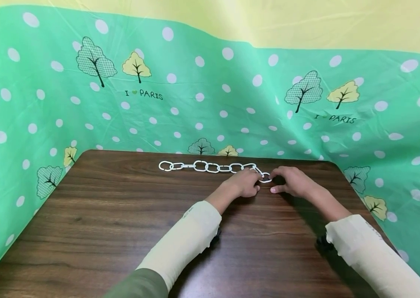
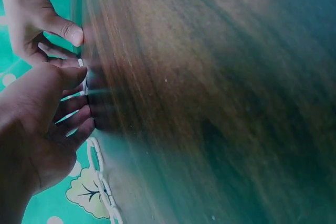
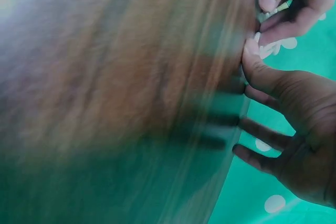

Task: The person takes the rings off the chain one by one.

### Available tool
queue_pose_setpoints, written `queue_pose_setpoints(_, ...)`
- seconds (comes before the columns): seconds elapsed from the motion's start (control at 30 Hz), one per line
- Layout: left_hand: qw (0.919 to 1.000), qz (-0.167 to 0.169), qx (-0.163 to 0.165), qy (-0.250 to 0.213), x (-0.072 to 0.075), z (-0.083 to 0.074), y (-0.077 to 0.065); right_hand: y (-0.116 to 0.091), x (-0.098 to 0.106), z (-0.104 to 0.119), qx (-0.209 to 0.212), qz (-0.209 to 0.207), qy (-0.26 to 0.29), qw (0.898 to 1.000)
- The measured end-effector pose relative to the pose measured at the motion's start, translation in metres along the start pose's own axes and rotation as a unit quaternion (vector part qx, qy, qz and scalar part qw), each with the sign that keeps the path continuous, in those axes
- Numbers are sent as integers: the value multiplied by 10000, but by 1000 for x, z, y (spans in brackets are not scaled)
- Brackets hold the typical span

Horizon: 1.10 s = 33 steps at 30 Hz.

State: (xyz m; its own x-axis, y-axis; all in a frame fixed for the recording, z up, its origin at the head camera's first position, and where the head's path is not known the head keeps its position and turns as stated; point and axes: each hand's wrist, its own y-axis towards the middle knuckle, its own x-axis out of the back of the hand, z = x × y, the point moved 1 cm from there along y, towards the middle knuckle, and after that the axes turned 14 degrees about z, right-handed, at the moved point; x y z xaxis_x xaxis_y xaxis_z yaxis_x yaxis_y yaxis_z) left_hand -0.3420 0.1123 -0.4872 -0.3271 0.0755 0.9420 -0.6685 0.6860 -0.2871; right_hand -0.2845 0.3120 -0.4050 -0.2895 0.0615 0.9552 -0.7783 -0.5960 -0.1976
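Observation:
A chain of white plastic links (image 1: pixel 212 167) lies along the far part of the brown table. Its right end bends toward the near side and finishes in a rounded link (image 1: pixel 265 178) between the two hands. The left hand (image 1: pixel 245 182) is over this end and pinches a link between thumb and forefinger; its fingers hide part of the chain. Close on the right is the right hand (image 1: pixel 293 181), thumb and fingers spread apart, fingertips right at the edge of the end link. In the right wrist view its thumb (image 3: pixel 253 59) is beside a white link edge (image 3: pixel 257 36).
The dark wood-grain table (image 1: pixel 120 231) reaches back to a green dotted curtain (image 1: pixel 232 103) with printed trees, which also hangs along both sides. More chain (image 2: pixel 100 169) trails off past the left hand in the left wrist view.

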Motion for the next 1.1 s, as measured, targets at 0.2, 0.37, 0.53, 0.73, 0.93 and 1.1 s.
queue_pose_setpoints(0.2, 9998, -125, -68, -134, 0, 1, 0, 9, 3, -13, 398, -1, 407, 9984)
queue_pose_setpoints(0.37, 9992, -192, -167, -315, 1, 3, -4, 21, -7, -36, 1176, -222, 595, 9910)
queue_pose_setpoints(0.53, 9967, -244, -231, -736, 0, 11, -8, 17, 2, -9, 821, -170, 427, 9956)
queue_pose_setpoints(0.73, 9904, -486, -235, -1272, 1, 18, -11, 14, 5, 9, 555, -122, 279, 9980)
queue_pose_setpoints(0.93, 9855, -695, -166, -1541, 4, 19, -16, 15, 3, 7, 658, -303, 338, 9968)
queue_pose_setpoints(1.1, 9807, -918, -267, -1707, 3, 18, -18, 15, 4, 6, 623, -375, 409, 9965)
